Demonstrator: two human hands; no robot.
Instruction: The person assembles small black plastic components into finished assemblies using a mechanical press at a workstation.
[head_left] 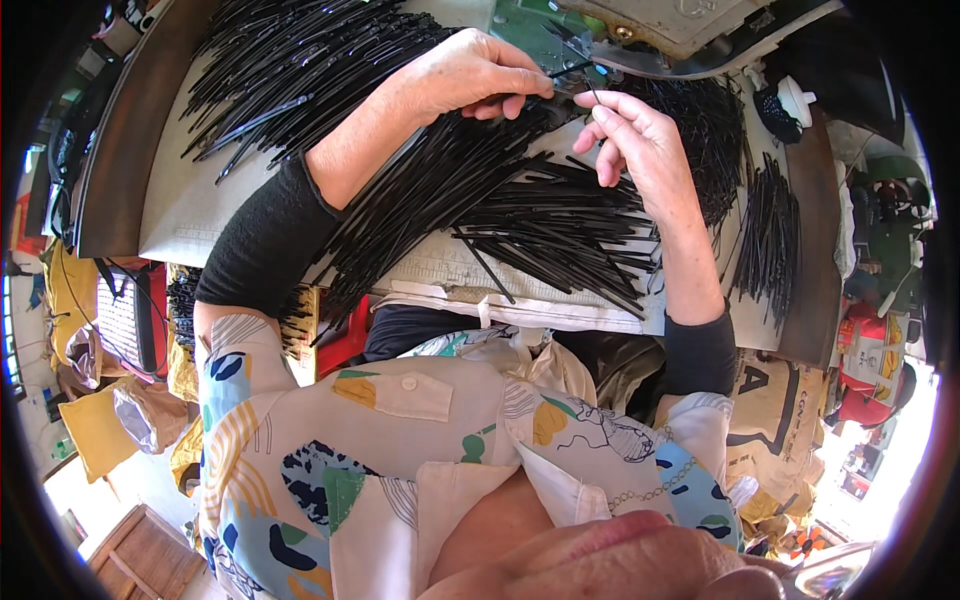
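Note:
Near the far edge of the table, my left hand pinches one end of a short, thin black stick between thumb and forefinger. The stick points right toward a green machine base with small metal parts. Close beside it, my right hand has thumb and forefinger together on a very thin dark piece, too small to name; its other fingers are loosely curled. Below both hands lie heaps of similar black sticks, with another loose pile to their right.
A large heap of black sticks covers the table's far left. Tangled black pieces lie right of my right hand, with a smaller bundle beyond. The machine's metal body overhangs the far edge. A cardboard carton stands right.

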